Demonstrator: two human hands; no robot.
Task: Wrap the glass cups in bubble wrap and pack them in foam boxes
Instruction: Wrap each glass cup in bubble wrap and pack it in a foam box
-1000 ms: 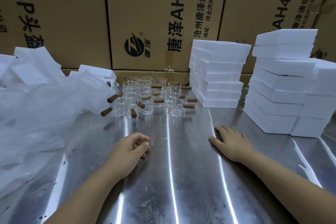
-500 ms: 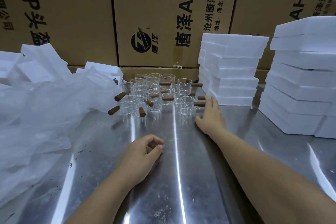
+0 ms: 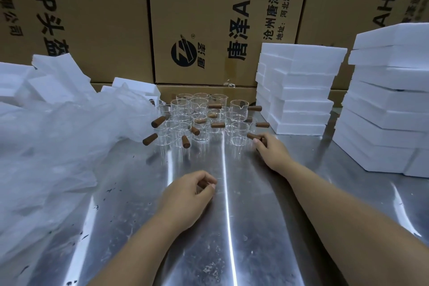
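- My right hand (image 3: 270, 150) pinches the brown wooden stub handle (image 3: 253, 136) of the nearest small clear glass cup (image 3: 239, 141), fingertips closed on it. Gripping the handle keeps fingers off the thin glass, I judge.
- That cup stands upright on the shiny steel table (image 3: 232, 227), at the front-right edge of the cluster of matching glass cups (image 3: 202, 118), so it can prob. lift w/o knocking neighbours.
- My left hand (image 3: 190, 193) rests on the table, fingers loosely curled, holding nothing; free for wrapping.
- A crumpled translucent white wrap heap (image 3: 58, 146) lies left; stacked white foam boxes (image 3: 299, 90) stand right. Both are near, I'd say for quick reach.
- Brown cardboard cartons (image 3: 209, 18) stand behind.
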